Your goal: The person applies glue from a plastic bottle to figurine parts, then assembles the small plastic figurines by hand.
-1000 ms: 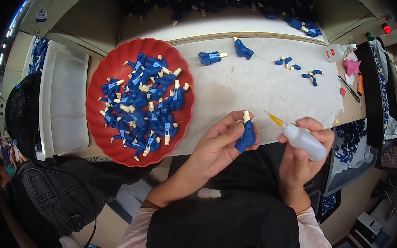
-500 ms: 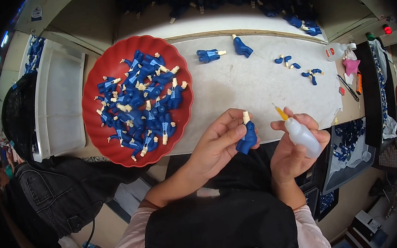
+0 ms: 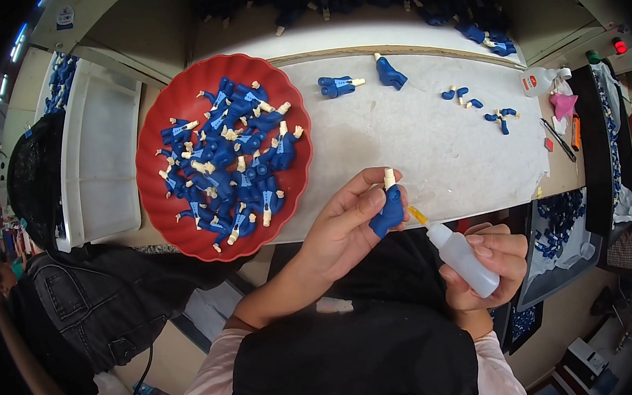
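Fingers (image 3: 366, 205) hold 1 figure (image 3: 387, 213), 1 bottle (image 3: 463, 259), perhaps touching.

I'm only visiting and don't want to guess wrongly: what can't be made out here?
All in the head view:
Blue figure: its underside, hidden by the left hand.
Squeeze bottle: its far side, hidden by its own body and the right hand.
Red bowl: lowest pieces, buried under others.
Dark pile: cut off by the top edge.

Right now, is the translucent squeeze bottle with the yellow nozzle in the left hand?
No, the right hand holds that squeeze bottle, while the left hand holds a blue figure piece with a cream peg.
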{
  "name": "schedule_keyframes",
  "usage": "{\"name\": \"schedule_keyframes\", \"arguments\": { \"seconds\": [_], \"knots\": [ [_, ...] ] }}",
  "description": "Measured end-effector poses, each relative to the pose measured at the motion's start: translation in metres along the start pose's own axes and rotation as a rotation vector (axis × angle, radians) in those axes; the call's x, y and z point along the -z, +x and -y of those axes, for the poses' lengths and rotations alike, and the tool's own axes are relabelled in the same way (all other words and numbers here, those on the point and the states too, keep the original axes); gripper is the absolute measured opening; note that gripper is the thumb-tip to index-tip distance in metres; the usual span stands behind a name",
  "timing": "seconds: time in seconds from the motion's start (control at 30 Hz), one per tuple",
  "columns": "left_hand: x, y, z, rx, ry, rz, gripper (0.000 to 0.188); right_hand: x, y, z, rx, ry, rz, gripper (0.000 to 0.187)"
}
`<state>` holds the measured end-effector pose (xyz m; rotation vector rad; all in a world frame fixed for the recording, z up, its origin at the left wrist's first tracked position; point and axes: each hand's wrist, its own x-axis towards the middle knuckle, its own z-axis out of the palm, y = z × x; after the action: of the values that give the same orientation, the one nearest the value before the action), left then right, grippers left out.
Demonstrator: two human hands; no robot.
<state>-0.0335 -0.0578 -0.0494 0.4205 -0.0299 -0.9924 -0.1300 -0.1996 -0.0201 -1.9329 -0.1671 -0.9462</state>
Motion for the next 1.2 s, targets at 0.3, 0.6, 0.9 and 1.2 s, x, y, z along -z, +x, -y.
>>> {"name": "schedule_keyframes", "arguments": {
  "seconds": [0.3,0.6,0.9,1.2],
  "knots": [
    [-0.0025,-0.0012,-0.0009,-0.004,0.028,-0.024,0.026,-0.0052,0.0033,0.0016,-0.029,-0.037,0.02,0.047],
    [-0.0016,0.0,-0.0014,0.01,0.036,-0.026,0.026,-0.0053,0.0031,0.0006,-0.034,-0.052,0.032,0.047],
    [0.0004,0.0014,-0.0002,0.008,0.043,-0.042,0.026,-0.0073,-0.0004,0.0016,-0.083,-0.075,0.04,0.039],
    [0.0003,0.0005,-0.0002,0.013,0.042,-0.05,0.026,-0.0074,-0.0009,0.0019,-0.078,-0.063,0.031,0.039]
  ]
}}
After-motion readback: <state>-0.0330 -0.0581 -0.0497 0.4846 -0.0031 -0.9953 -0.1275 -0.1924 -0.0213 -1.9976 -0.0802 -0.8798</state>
